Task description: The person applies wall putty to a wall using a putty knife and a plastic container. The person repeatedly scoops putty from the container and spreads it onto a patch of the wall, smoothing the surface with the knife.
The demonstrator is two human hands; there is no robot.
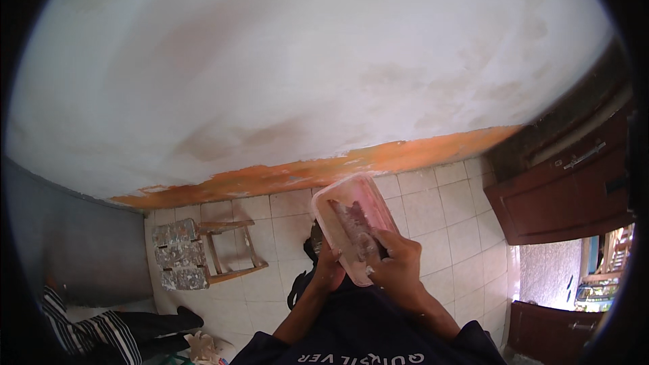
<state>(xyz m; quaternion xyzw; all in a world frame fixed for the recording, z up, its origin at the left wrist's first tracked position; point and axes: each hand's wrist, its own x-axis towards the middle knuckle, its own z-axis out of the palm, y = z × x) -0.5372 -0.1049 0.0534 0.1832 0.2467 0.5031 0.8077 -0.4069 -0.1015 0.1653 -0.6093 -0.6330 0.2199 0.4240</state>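
My left hand [329, 267] holds a pink rectangular plastic tub [341, 204] from below, tilted up toward me. My right hand [399, 267] grips a putty knife [355, 222] whose blade lies inside the tub, smeared with greyish-pink filler. Both hands are close to my chest, above a tiled floor. Facing me is a large white plastered wall [304, 61] with brownish damp-looking patches and an orange band [324, 169] along its base.
A paint-splashed wooden stool [203, 253] lies on the cream floor tiles [439, 216] at the left. A dark brown door [568, 189] stands open at the right, with a doorway beyond. Striped fabric [88, 334] and dark items lie at the lower left. A grey wall [74, 243] runs along the left.
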